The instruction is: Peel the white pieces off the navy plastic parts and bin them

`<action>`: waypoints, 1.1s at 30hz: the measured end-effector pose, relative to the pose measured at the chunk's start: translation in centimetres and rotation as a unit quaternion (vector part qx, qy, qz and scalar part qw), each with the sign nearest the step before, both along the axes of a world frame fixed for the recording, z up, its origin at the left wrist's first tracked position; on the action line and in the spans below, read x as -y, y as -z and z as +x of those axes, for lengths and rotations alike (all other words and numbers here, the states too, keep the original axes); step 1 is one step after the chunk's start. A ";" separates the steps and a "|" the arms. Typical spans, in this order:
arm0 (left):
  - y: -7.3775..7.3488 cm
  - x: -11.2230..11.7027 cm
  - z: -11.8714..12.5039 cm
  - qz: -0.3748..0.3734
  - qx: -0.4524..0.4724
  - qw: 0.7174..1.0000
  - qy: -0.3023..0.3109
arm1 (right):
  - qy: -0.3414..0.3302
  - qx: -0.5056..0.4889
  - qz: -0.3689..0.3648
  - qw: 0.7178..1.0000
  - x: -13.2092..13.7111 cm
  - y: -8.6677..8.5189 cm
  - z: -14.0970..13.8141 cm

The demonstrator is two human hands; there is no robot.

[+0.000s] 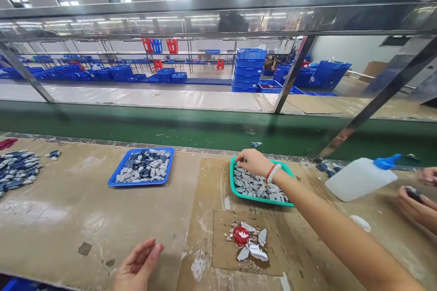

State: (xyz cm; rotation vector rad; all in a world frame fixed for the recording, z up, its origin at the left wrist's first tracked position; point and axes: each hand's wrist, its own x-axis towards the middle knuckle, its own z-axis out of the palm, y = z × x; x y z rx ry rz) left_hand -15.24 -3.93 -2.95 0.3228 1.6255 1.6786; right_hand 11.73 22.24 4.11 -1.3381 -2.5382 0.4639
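Note:
My right hand [255, 162] reaches over the far left part of a green tray [235, 190], its fingers bent down and pinched; what is between them, if anything, I cannot make out. Many small grey and white flat pieces [251, 184] fill that tray. Low in the view, my left hand [138, 266] is above the table with curled fingers and the thumb close to the fingertips; any small thing in it is hidden. Between the hands lies a cardboard square [223, 254] bearing a round red cap-like thing [241, 235] and several white fragments [257, 252].
A blue tray [138, 183] of dark and white pieces stands left, beside a loose pile [17, 170]. On the right lies a white squeeze bottle [360, 179] with a blue cap. Another person's hands [418, 204] hold a dark piece. A green belt [153, 125] runs behind.

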 end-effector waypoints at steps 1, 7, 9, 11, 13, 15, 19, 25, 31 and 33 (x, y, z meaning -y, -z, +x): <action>-0.5 -0.9 0.7 0.006 0.024 1.000 0.018 | -0.002 0.014 -0.006 1.000 -0.3 0.4 1.1; -4.8 -5.0 7.3 0.074 0.134 0.976 0.153 | -0.065 0.052 -0.022 0.996 -0.1 3.5 1.4; -5.7 -5.4 8.9 0.091 0.168 0.964 0.185 | -0.069 0.057 -0.021 0.996 -0.1 4.1 1.2; -6.2 -5.6 10.0 0.091 0.195 0.954 0.207 | -0.064 0.061 -0.021 0.996 -0.2 4.5 1.1; -6.4 -5.6 10.8 0.084 0.209 0.949 0.222 | -0.054 0.065 -0.021 0.996 -0.4 4.8 1.2; -6.4 -5.5 11.3 0.085 0.213 0.944 0.237 | -0.043 0.069 -0.023 0.996 -0.5 5.0 1.3; -6.4 -5.3 12.2 0.101 0.208 0.932 0.279 | -0.030 0.074 -0.028 0.996 -0.4 5.0 1.4; -6.6 -4.8 12.8 0.129 0.186 0.917 0.327 | -0.029 0.093 -0.046 0.994 -0.3 4.7 1.4; -7.0 -4.3 13.4 0.153 0.204 0.898 0.360 | -0.028 0.111 -0.057 0.992 -0.2 4.5 1.4; -7.3 -4.3 13.6 0.160 0.212 0.890 0.371 | -0.028 0.114 -0.058 0.991 -0.2 4.5 1.4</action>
